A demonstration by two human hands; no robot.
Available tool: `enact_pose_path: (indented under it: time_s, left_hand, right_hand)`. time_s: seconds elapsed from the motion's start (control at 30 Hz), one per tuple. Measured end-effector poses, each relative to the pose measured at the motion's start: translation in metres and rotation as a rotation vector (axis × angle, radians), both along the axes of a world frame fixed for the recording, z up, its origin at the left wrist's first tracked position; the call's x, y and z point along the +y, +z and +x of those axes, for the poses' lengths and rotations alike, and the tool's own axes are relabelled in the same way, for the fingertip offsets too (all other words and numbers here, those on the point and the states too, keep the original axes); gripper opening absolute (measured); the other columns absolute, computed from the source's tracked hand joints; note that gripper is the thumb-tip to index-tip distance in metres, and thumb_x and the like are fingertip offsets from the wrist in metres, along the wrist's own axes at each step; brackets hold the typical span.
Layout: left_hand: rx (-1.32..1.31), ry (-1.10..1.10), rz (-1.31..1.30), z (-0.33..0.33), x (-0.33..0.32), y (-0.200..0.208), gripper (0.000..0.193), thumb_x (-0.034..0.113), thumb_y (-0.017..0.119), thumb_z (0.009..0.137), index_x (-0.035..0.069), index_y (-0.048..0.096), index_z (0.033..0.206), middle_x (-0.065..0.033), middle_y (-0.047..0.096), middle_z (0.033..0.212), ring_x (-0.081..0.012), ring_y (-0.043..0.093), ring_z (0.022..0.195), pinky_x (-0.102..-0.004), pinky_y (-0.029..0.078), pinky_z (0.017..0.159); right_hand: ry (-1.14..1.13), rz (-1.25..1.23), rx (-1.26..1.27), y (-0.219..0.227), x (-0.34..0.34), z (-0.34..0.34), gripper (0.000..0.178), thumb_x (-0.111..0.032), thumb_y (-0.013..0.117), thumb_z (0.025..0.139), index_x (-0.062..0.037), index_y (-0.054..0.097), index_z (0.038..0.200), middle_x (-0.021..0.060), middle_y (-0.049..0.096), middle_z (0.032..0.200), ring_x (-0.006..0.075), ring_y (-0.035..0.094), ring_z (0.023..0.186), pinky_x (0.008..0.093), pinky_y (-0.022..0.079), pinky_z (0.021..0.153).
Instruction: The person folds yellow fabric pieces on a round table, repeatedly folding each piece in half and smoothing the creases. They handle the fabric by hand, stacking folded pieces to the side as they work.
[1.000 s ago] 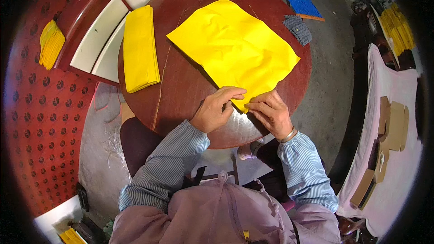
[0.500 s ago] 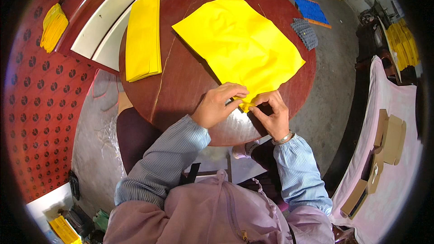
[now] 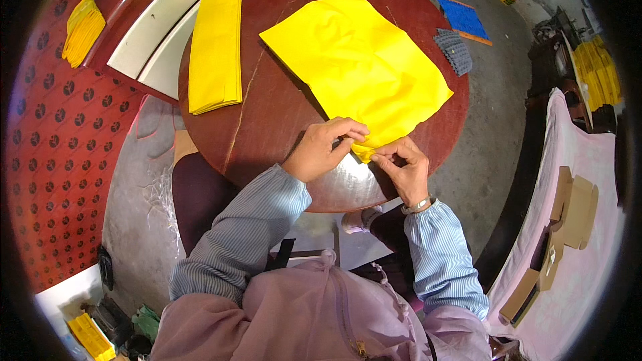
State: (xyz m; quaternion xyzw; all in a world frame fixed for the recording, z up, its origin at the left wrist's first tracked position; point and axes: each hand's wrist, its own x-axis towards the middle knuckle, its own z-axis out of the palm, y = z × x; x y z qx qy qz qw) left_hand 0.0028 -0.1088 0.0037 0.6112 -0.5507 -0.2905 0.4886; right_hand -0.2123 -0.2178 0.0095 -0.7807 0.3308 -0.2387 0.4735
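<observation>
A yellow cloth sheet (image 3: pixel 361 60), slightly wrinkled, lies spread at an angle on the round dark-red table (image 3: pixel 267 140). Its near end is bunched into a small gathered point by the table's near edge. From the right, my right hand (image 3: pixel 406 167) pinches that gathered corner between thumb and fingertips. My left hand (image 3: pixel 326 149) is at the other side of the same end, fingers bent over the cloth's edge and thumb below them. The fingertips of both hands are close together and partly hide the corner. To the left lies a folded stack of yellow cloth (image 3: pixel 215 53).
Beyond the table's right rim are a grey textured mat (image 3: pixel 453 51) and a blue panel (image 3: pixel 463 19). Open cardboard boxes (image 3: pixel 560 234) lie on a pink-covered surface (image 3: pixel 588 281) at right. More yellow bundles (image 3: pixel 595 70) sit at far right, others (image 3: pixel 83 31) at far left.
My hands stay at the cloth's near corner, with only small finger shifts. The left thumb has drawn slightly away from the right fingertips. The whole view has moved a little.
</observation>
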Motion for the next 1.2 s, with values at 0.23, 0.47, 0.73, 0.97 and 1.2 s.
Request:
enact_pose_path:
  time_s: [0.23,0.47,0.73,0.97,1.2]
  left_hand:
    - [-0.013,0.012,-0.047,-0.006,0.001,-0.002,0.028,-0.003,0.075,0.093,0.004,0.072,0.119,-0.0153,0.077,0.119,-0.0276,0.078,0.109,-0.0368,0.063,0.096]
    - [-0.038,0.136,-0.004,-0.015,-0.003,-0.005,0.023,0.001,0.078,0.093,0.002,0.076,0.116,-0.0120,0.080,0.114,-0.0243,0.079,0.104,-0.0340,0.063,0.092]
    - [0.003,0.020,-0.005,-0.002,-0.001,-0.004,0.029,0.000,0.076,0.094,0.004,0.073,0.123,-0.0135,0.078,0.121,-0.0265,0.078,0.110,-0.0351,0.062,0.097]
    - [-0.050,0.007,0.002,-0.004,0.001,-0.004,0.033,-0.002,0.077,0.091,0.004,0.073,0.124,-0.0137,0.078,0.122,-0.0254,0.078,0.110,-0.0347,0.063,0.096]
    - [-0.026,0.165,-0.010,-0.017,-0.006,-0.005,0.023,0.001,0.078,0.092,0.004,0.076,0.115,-0.0110,0.081,0.111,-0.0231,0.080,0.102,-0.0322,0.063,0.088]
  right_hand:
    - [-0.035,0.076,-0.056,-0.006,0.002,0.002,0.019,-0.001,0.090,0.086,-0.0021,0.077,0.100,0.0003,0.067,0.093,0.0096,0.059,0.083,0.0253,0.051,0.077]
    - [0.076,-0.297,-0.021,0.004,0.002,-0.001,0.019,-0.001,0.089,0.087,-0.0042,0.077,0.101,0.0020,0.068,0.092,0.0124,0.062,0.083,0.0278,0.052,0.075]
    - [-0.014,-0.018,-0.033,-0.001,0.003,0.002,0.017,-0.003,0.090,0.087,-0.0016,0.080,0.100,0.0029,0.072,0.097,0.0105,0.064,0.083,0.0257,0.053,0.076]
    - [-0.029,0.041,-0.064,-0.009,0.003,0.002,0.018,-0.001,0.090,0.087,-0.0014,0.078,0.101,0.0007,0.069,0.095,0.0080,0.062,0.083,0.0242,0.052,0.076]
    - [-0.003,-0.194,-0.026,-0.004,0.005,-0.001,0.026,-0.003,0.091,0.086,-0.0033,0.077,0.108,0.0005,0.070,0.094,0.0099,0.063,0.082,0.0261,0.053,0.075]
